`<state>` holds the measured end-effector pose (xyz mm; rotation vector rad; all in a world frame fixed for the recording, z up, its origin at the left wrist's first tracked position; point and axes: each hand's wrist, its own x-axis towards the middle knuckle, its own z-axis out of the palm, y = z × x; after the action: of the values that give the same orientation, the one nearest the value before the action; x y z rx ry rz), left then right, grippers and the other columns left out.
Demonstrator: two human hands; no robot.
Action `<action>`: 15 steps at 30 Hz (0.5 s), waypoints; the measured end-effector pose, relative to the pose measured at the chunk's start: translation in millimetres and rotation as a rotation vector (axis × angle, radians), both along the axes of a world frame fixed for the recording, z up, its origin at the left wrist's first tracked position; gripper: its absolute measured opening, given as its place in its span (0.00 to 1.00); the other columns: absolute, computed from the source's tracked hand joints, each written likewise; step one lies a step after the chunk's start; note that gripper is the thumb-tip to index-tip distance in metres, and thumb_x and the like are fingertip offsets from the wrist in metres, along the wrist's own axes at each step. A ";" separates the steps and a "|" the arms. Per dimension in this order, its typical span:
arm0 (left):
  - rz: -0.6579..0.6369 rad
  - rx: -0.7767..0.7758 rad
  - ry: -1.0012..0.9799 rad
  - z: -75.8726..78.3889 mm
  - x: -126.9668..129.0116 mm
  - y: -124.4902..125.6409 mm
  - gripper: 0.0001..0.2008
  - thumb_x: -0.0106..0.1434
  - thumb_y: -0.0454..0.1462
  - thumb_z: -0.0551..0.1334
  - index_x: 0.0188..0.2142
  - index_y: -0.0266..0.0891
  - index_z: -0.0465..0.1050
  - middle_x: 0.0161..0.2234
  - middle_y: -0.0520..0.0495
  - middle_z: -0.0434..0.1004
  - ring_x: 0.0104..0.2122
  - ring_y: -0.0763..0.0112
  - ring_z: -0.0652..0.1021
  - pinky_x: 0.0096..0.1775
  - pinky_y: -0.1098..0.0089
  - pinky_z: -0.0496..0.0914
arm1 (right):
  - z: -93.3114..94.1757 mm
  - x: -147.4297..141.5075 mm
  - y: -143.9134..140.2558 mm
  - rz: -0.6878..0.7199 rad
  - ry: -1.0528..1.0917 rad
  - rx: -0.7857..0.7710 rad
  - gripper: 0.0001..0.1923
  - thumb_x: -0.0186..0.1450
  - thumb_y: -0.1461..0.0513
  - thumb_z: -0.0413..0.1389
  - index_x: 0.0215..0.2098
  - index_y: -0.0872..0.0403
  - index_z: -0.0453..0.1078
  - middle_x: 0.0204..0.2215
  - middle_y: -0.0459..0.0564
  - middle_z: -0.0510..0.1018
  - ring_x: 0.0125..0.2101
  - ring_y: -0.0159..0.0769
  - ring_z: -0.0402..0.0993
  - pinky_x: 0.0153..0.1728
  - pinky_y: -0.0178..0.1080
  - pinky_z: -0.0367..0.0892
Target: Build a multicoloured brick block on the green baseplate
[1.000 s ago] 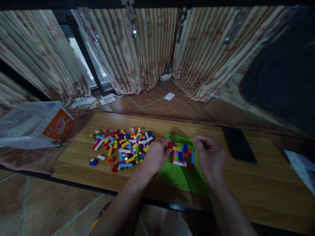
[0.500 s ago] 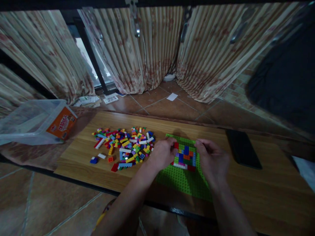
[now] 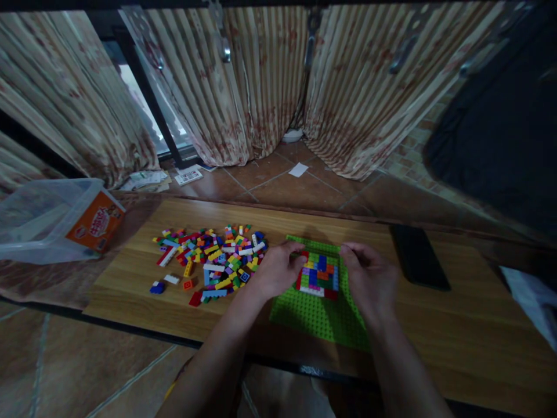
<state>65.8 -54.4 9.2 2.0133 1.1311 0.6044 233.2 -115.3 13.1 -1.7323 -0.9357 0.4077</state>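
Observation:
A green studded baseplate (image 3: pixel 319 316) lies on the wooden table with a flat block of coloured building bricks (image 3: pixel 319 276) built on it: red, white, blue, yellow, orange and light blue. My left hand (image 3: pixel 281 270) reaches over the plate's left side, fingers curled together beside the red bricks at the block's far left corner. Whatever is between those fingertips is hidden. At the plate's far right edge, my right hand (image 3: pixel 372 278) is closed, thumb and bent fingers on the rim. To the left spreads a loose pile of mixed building bricks (image 3: pixel 217 258).
A black phone-like slab (image 3: pixel 419 257) lies on the table (image 3: pixel 470 325) to the right, with white paper (image 3: pixel 531 302) beyond it. A clear plastic box (image 3: pixel 52 217) with an orange label stands at the left. Striped curtains (image 3: pixel 256 87) hang behind.
The whole view has shifted slightly, so things sit a little further left. Both hands keep nearly the same place on the baseplate, and the brick block looks the same.

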 end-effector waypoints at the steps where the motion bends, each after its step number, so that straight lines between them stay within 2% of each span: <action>1: 0.007 -0.014 -0.003 0.5 0.3 0.7 0.16 0.65 0.36 0.56 0.50 0.35 0.74 0.42 0.43 0.80 0.35 0.68 0.79 0.42 0.68 0.73 | 0.1 0.4 -0.3 0.002 -0.007 -0.004 0.11 0.59 0.56 0.58 0.32 0.55 0.77 0.30 0.51 0.82 0.32 0.40 0.77 0.37 0.41 0.69; 7: 0.054 -0.015 0.023 0.0 4.3 1.7 0.15 0.66 0.35 0.54 0.47 0.36 0.76 0.40 0.44 0.81 0.37 0.67 0.80 0.43 0.69 0.73 | 0.6 3.8 -0.7 0.032 -0.081 -0.089 0.15 0.60 0.54 0.55 0.35 0.55 0.77 0.34 0.54 0.82 0.35 0.43 0.78 0.39 0.43 0.69; 11: 0.069 0.020 0.043 -0.7 6.9 0.6 0.13 0.66 0.35 0.55 0.44 0.37 0.78 0.39 0.45 0.82 0.36 0.68 0.80 0.43 0.70 0.72 | -6.8 5.2 1.2 0.160 -0.240 -0.264 0.20 0.61 0.51 0.53 0.40 0.56 0.77 0.37 0.57 0.81 0.38 0.45 0.77 0.42 0.46 0.68; 15: 0.052 0.034 0.051 -0.2 8.6 0.5 0.12 0.66 0.34 0.56 0.40 0.38 0.79 0.37 0.46 0.82 0.36 0.68 0.80 0.42 0.71 0.72 | -14.5 1.8 3.3 0.255 -0.353 -0.306 0.20 0.63 0.52 0.51 0.42 0.56 0.77 0.40 0.58 0.80 0.41 0.46 0.75 0.45 0.47 0.67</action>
<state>74.4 -53.9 8.9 2.0439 1.2138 0.6057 235.0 -112.0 -1.3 -2.0091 -1.4175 0.4349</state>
